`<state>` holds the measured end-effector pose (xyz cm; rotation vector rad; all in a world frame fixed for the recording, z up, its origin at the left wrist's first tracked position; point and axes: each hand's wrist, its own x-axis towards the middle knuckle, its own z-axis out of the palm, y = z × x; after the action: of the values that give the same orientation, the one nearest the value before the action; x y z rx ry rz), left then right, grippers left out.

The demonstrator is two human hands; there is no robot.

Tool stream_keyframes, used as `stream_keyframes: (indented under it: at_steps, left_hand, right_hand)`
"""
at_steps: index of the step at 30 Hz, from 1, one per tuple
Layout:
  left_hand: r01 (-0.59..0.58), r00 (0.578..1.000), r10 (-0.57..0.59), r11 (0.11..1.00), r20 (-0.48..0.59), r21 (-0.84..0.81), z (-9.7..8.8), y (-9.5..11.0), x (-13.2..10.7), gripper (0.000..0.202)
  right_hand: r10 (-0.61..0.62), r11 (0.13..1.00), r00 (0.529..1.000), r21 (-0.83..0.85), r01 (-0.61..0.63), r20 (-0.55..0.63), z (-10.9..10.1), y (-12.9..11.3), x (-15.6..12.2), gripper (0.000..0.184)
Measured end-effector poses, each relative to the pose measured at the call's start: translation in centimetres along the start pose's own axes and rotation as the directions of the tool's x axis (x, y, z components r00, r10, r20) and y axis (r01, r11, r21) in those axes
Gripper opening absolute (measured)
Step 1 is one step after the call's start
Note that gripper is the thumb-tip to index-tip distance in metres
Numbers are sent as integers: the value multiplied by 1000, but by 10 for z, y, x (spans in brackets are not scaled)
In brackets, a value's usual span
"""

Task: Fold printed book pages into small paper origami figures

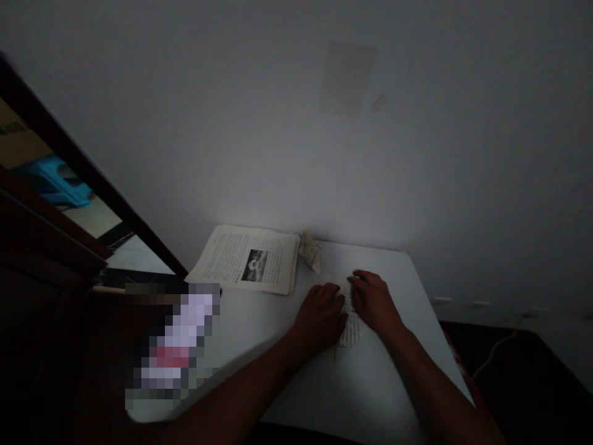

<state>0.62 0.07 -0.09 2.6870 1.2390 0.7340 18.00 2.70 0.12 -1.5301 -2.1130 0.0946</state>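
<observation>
Both hands rest on a printed sheet of paper (351, 327) lying on a white table (393, 383). My left hand (320, 315) lies on the sheet's left side with fingers curled down onto it. My right hand (374, 299) presses the sheet's upper right part, fingers bent and together at the fold. Most of the paper is hidden under the hands. A small folded paper piece (310, 250) stands just beyond the hands.
An open book (250, 259) with a printed photo lies at the table's back left. A white wall rises right behind the table. A dark wooden frame (92, 179) slants at the left, with a blue stool (55, 180) seen beyond. A cable (495, 349) runs along the floor at right.
</observation>
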Motion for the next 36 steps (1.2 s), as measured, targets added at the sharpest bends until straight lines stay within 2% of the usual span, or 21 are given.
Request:
stream_keyframes:
  at_steps: [8,15,21,24,30,36]
  left_hand:
    - [1,1000,-1,1000,-3,-14,-3,0,-1,28]
    - [6,1000,-6,1000,6,-20,-5,1,-1,29]
    - [16,1000,-16,1000,12,-15,-5,1,-1,31]
    - [19,1000,-19,1000,8,-17,-5,1,-2,32]
    - [17,1000,-17,1000,0,-15,-4,-1,-2,30]
    - [40,999,-40,999,-13,1,-2,-2,-3,33]
  right_hand:
    - [20,993,1000,115,-19,-2,8,2,1,25]
    - [72,963,997,260,-70,3,6,-3,-2,37]
    - [97,945,995,311,-96,15,4,-5,-6,42]
    - [71,954,997,292,-70,7,5,-6,-9,43]
    - [-71,988,997,142,67,19,-1,-16,-17,40]
    - [-139,987,988,87,134,59,-3,-22,-23,47]
